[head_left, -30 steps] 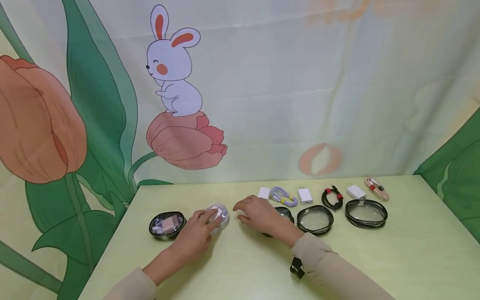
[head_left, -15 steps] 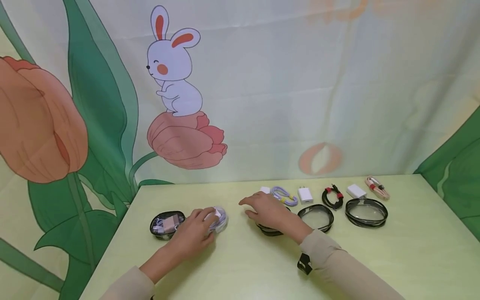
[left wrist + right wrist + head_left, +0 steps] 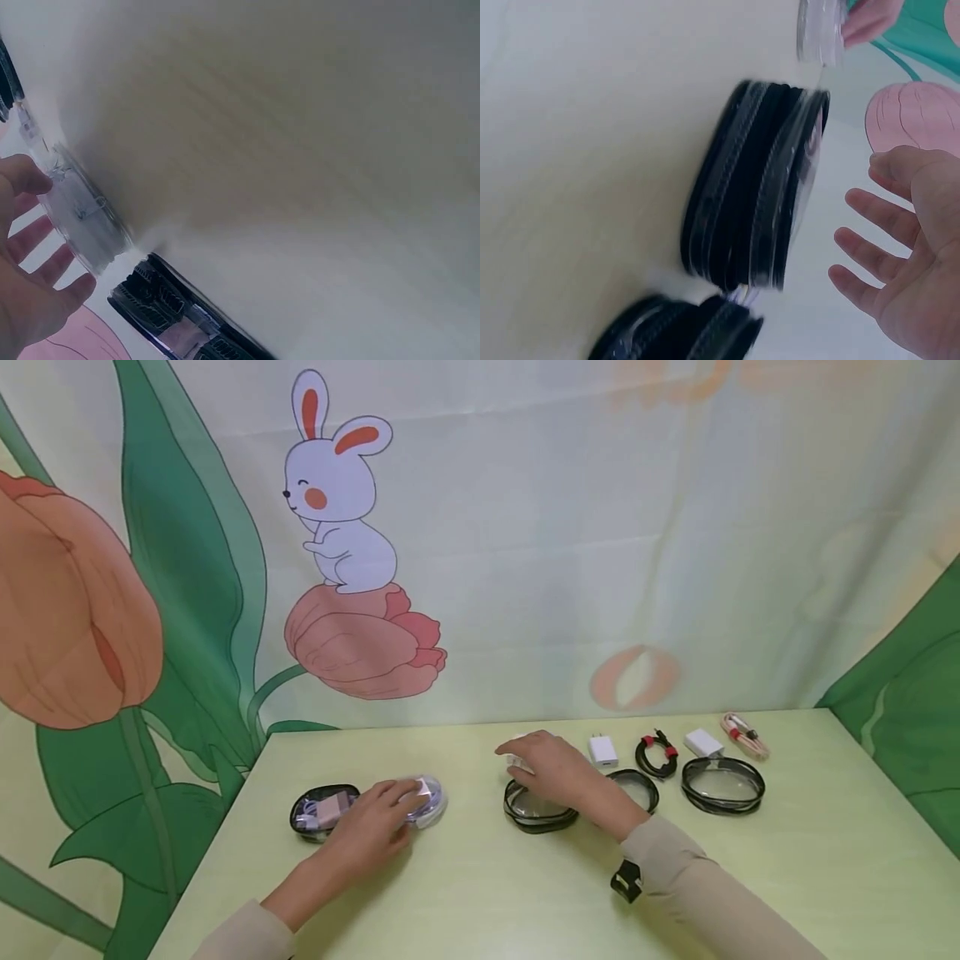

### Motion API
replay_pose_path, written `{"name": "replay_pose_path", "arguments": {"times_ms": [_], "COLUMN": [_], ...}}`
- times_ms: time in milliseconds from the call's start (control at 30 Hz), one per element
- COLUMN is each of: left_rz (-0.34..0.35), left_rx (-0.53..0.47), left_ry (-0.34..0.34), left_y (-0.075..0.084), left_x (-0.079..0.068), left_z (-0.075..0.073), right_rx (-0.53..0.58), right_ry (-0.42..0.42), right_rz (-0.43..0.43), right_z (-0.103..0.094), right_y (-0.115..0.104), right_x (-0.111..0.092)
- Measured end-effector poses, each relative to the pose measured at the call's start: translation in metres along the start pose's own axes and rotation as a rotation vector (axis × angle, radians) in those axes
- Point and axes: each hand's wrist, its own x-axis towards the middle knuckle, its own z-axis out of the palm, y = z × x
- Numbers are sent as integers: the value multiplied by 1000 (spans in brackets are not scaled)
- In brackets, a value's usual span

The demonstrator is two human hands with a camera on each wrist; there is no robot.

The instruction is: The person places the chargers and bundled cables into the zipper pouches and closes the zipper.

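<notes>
My left hand lies with its fingers on top of a clear round pouch that has a white charger and a pale cable in it. In the left wrist view the fingers are spread beside this clear pouch. My right hand is over the back of the table, fingers extended, right at a white charger block. The hand partly covers that block and hides the lilac cable behind it. Just below the hand sits a black-edged clear pouch. Nothing shows in the palm of my right hand.
A filled black-edged pouch stands left of my left hand. On the right are another black-edged pouch, partly behind the wrist, and a third one. Behind them lie white chargers, a black cable and a pink cable.
My right hand has moved rightward and slightly back, over the white charger block and lilac cable, uncovering more of the pouch below it. The left hand stays at its pouch.
</notes>
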Motion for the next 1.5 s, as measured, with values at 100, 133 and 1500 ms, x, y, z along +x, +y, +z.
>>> {"name": "replay_pose_path", "arguments": {"times_ms": [100,133,1500], "left_rz": [3,4,518], "left_rx": [6,9,82], "left_ry": [12,19,8], "left_y": [1,2,91], "left_x": [-2,-2,97], "left_z": [0,0,18], "right_rx": [17,14,-62], "right_ry": [-7,-6,-16], "right_rz": [27,30,106], "right_z": [-5,-7,-21], "right_y": [4,5,53], "right_x": [-3,-4,-44]}}
